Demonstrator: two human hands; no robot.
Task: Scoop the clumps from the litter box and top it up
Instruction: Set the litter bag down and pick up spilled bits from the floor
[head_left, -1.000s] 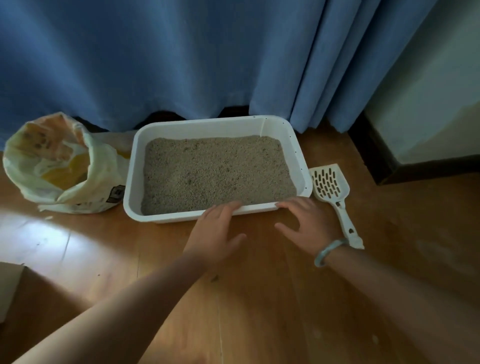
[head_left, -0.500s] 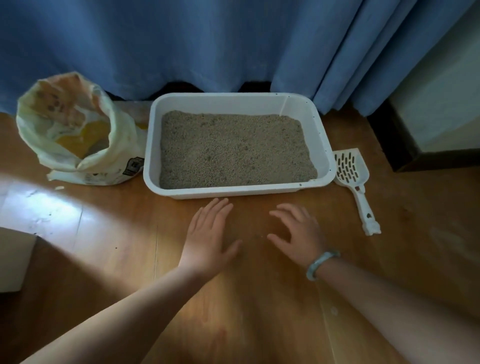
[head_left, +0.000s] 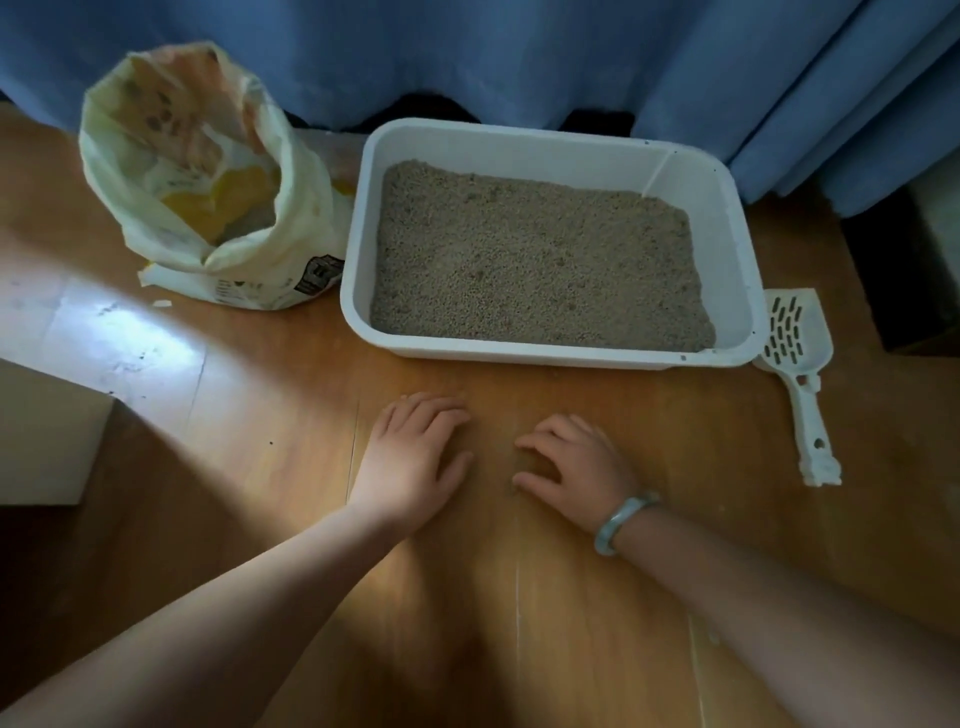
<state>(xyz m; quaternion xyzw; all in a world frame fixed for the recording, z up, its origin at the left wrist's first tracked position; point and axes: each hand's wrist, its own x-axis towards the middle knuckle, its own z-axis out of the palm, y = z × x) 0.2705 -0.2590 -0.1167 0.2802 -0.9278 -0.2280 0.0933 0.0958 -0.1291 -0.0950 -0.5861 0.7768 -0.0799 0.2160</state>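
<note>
Scoop (head_left: 808, 400) lengthwise near-to-far, handle nearest

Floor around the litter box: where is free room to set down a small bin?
Free: the lit floor between the bag and the left hand; the strip between the litter box and both hands; the floor right of the right hand, below the scoop. Crowded: bag and scoop flank the box closely, curtain behind.
</note>
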